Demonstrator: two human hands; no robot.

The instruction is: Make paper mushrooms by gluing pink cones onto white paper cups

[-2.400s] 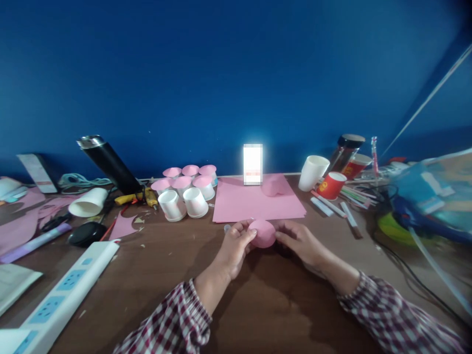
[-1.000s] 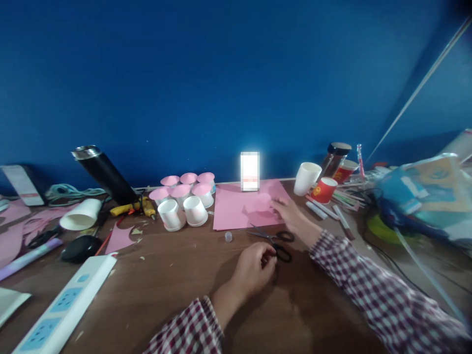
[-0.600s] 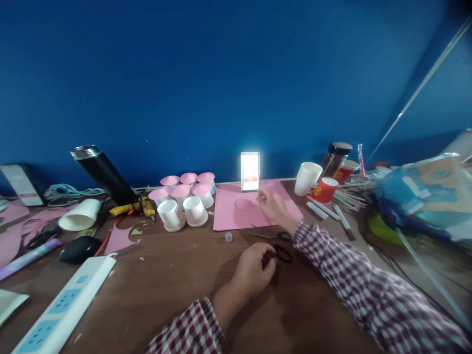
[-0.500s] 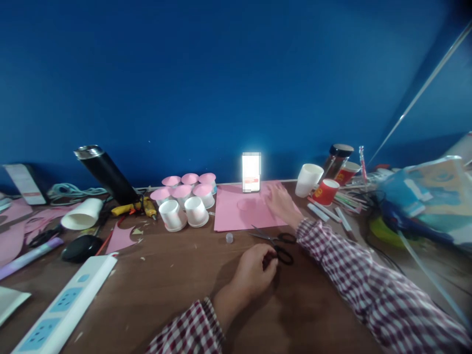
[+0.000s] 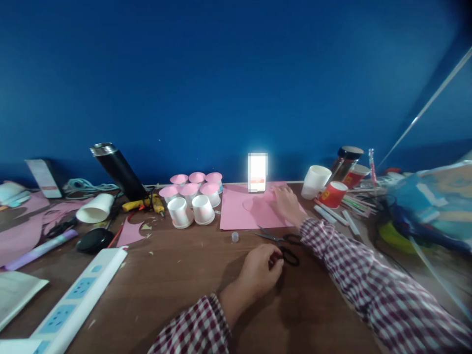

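Note:
My right hand [image 5: 289, 202] rests on the right part of a pink paper sheet [image 5: 234, 216], its fingers reaching forward. A pink patch shows beside its fingertips; whether it is a separate piece I cannot make out. My left hand [image 5: 261, 268] lies low over the table in front of the sheet, fingers loosely curled with a gap to the thumb and nothing visible between. Just beyond it are scissors [image 5: 275, 238] with black handles, blades parted. A faint round outline marks the sheet. A small clear cap [image 5: 235, 237] sits near its front edge.
Left of the sheet stand upturned white cups [image 5: 180, 212], several bearing pink discs [image 5: 190, 189]. A lit phone [image 5: 257, 172] leans at the wall. A power strip [image 5: 83, 290], black flask [image 5: 120, 172] and glue gun [image 5: 157, 202] lie left; red cup [image 5: 334, 194] and markers [image 5: 324, 214] right.
The whole view has shifted, so the scene sits a little further right. My right hand has drawn back slightly over the paper. My left hand looks nearly unchanged.

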